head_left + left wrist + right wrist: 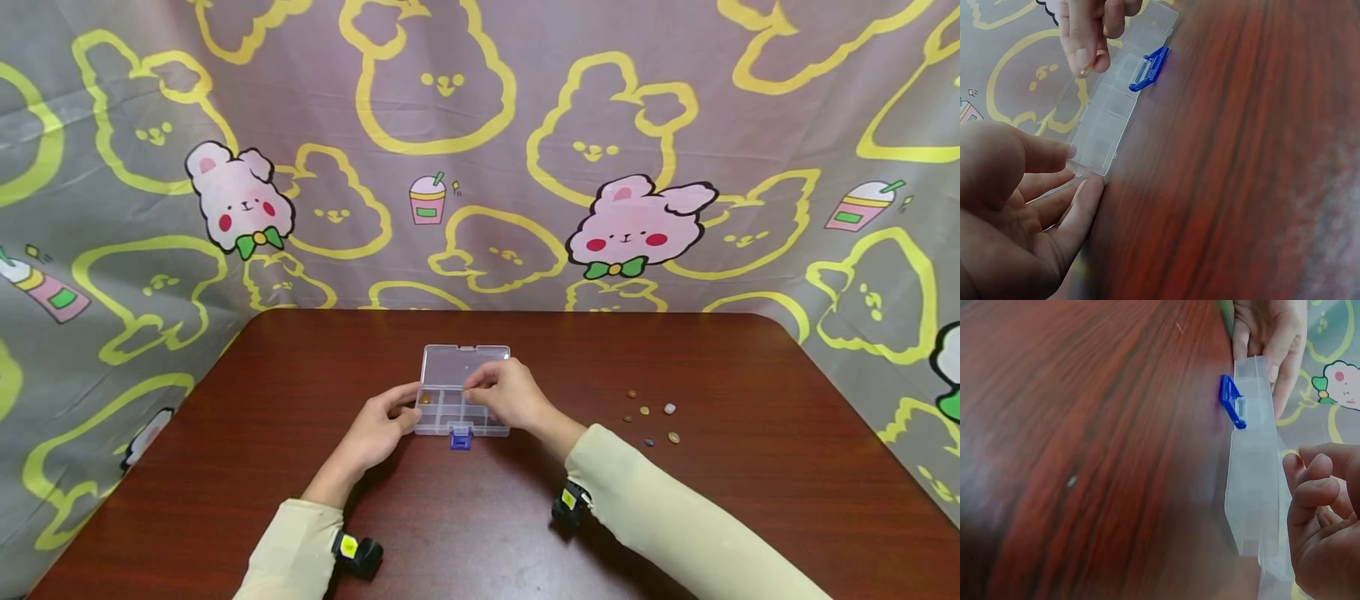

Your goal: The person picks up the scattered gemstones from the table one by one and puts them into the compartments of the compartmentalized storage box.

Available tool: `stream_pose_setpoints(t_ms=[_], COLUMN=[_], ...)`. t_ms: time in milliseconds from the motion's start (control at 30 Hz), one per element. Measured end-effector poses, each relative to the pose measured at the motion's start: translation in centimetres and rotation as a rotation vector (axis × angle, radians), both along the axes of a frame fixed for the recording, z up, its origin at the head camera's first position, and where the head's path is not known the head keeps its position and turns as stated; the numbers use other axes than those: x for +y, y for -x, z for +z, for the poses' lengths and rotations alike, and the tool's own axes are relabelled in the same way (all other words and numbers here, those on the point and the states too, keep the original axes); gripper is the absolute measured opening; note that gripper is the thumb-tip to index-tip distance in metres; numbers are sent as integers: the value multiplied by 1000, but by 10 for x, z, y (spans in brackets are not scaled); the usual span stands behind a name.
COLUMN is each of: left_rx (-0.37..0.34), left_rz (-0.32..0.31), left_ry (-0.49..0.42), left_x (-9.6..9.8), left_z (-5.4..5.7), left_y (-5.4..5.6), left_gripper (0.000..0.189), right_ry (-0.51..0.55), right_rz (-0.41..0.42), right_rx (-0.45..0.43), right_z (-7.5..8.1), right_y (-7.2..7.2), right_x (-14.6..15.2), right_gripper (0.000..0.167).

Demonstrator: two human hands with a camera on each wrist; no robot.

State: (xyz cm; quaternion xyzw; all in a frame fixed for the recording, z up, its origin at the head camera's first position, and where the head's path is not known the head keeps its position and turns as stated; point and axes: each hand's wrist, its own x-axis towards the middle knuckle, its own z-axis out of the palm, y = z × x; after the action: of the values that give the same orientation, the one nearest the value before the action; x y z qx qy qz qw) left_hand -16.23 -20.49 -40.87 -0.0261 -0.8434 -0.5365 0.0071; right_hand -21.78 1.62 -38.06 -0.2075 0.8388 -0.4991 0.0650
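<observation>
A clear plastic compartment box (450, 421) with a blue latch (461, 440) lies on the table, its lid (450, 367) raised at the back. One small amber-brown stone (426, 399) sits in the back left compartment. My left hand (378, 425) grips the box's left end, the thumb on the near side and fingers round the far side. Over the compartments, my right hand (513, 396) has thumb and fingertips pinched together. Between those fingertips, a tiny pale stone (1084, 72) just shows in the left wrist view, mostly hidden by the fingers.
To the right on the brown wooden table (600, 358) lie several small stones, among them a white one (670, 408), a yellowish one (644, 410) and a bluish one (649, 442). A patterned cloth (495, 192) hangs behind the table and along both sides.
</observation>
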Motion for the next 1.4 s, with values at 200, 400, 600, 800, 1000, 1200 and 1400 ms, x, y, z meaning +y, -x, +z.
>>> stream_pose_setpoints(t_ms=[200, 400, 600, 800, 1000, 1200, 1400], left_rx=[12, 8, -1, 1, 1, -8, -15], left_rz=[-1, -5, -1, 2, 5, 8, 9], left_ry=[0, -6, -5, -8, -2, 6, 1], left_x=[1, 0, -1, 0, 1, 1, -1], left_z=[0, 0, -1, -1, -1, 0, 0], left_y=[-1, -1, 0, 0, 0, -1, 0], left_gripper=[42, 43, 43, 43, 43, 43, 43], right_ry=[0, 2, 2, 7, 7, -4, 13], right_rz=[-11, -24, -21, -15, -20, -19, -13], right_rx=[-8, -28, -43, -64, -63, -27, -33], right_z=[1, 1, 1, 2, 3, 2, 0], right_y=[2, 3, 3, 4, 4, 5, 4], right_x=[-8, -12, -14, -14, -10, -1, 15], right_gripper=[5, 4, 5, 4, 4, 4, 4])
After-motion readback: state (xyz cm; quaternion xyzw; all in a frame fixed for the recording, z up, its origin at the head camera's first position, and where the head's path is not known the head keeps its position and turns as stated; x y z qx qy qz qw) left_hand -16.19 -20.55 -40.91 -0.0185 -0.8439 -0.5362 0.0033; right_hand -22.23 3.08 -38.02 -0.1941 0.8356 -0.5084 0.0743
